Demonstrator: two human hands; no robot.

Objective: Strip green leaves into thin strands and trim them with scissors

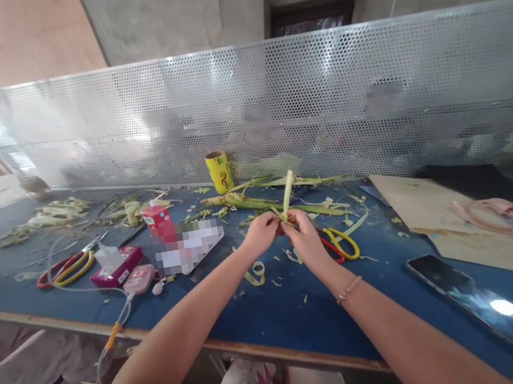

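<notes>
Both my hands meet over the blue table [267, 311], pinched on a pale green leaf strip [287, 193] that stands up between them. My left hand [262, 233] grips its lower end from the left with closed fingers. My right hand [302, 240] closes on the same strip from the right; a thin bracelet sits on that wrist. Scissors with red and yellow handles [341, 244] lie just right of my right hand. Long green stalks [263, 204] lie behind the hands, and leaf scraps [255, 274] are scattered under them.
A yellow roll [219, 172] stands by the perforated metal screen [271, 104]. To the left lie a red carton [159, 222], pink devices with a cable [125, 273], and more scissors [69, 266]. A dark phone [481, 302], cardboard [442, 213] and a pink cord [496, 214] lie right.
</notes>
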